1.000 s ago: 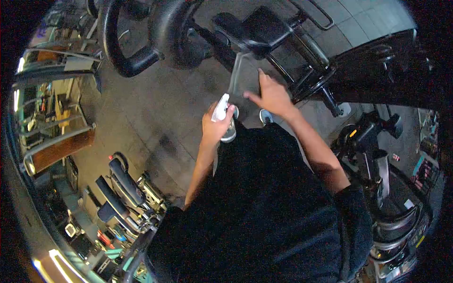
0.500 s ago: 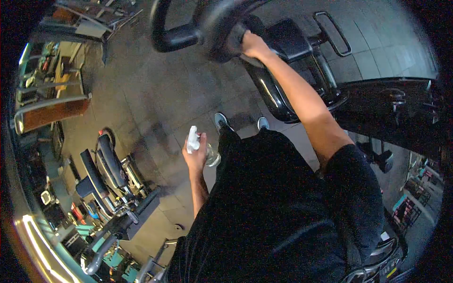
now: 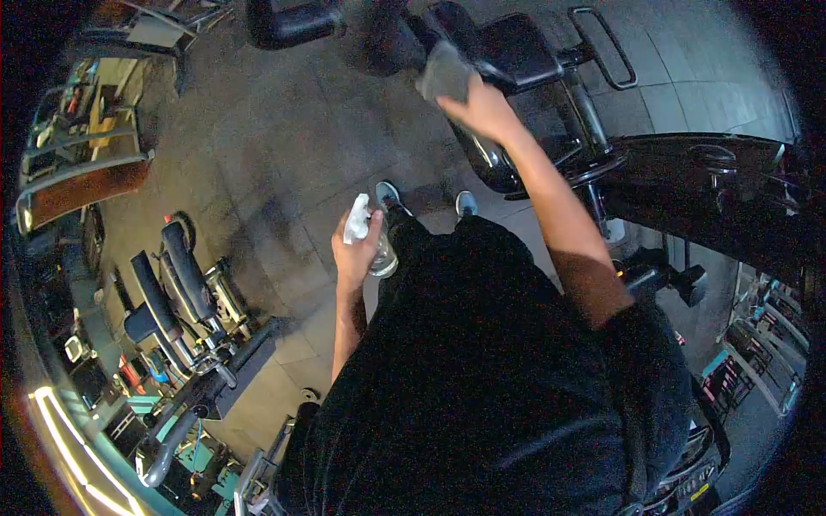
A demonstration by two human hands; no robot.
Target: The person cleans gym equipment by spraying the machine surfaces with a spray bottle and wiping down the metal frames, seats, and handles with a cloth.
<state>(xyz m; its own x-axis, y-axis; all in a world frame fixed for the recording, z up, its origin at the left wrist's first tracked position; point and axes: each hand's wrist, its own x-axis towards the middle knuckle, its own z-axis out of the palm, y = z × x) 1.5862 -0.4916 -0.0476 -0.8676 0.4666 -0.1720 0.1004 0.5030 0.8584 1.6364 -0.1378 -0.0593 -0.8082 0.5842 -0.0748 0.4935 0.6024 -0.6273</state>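
Observation:
My left hand [image 3: 354, 254] is wrapped round a clear spray bottle [image 3: 385, 261] with a white trigger head, held low beside my left leg. Up and to the right, my right hand [image 3: 487, 110] grips a grey cloth [image 3: 448, 74], which hangs past the fingertips and is a little blurred. The cloth is beside the black padded seat [image 3: 519, 53] of an exercise machine; whether it touches the machine I cannot tell.
A thick black curved handle [image 3: 297, 26] is at the top. Another padded machine [image 3: 185, 275] stands at the left, near a brown bench pad [image 3: 86, 191]. Dark tiled floor [image 3: 258, 155] lies under my shoes. More equipment stands at the right.
My right hand has come back from the black machine part, and the cloth now shows spread out. My left hand with the bottle sits slightly higher in view. The view has shifted.

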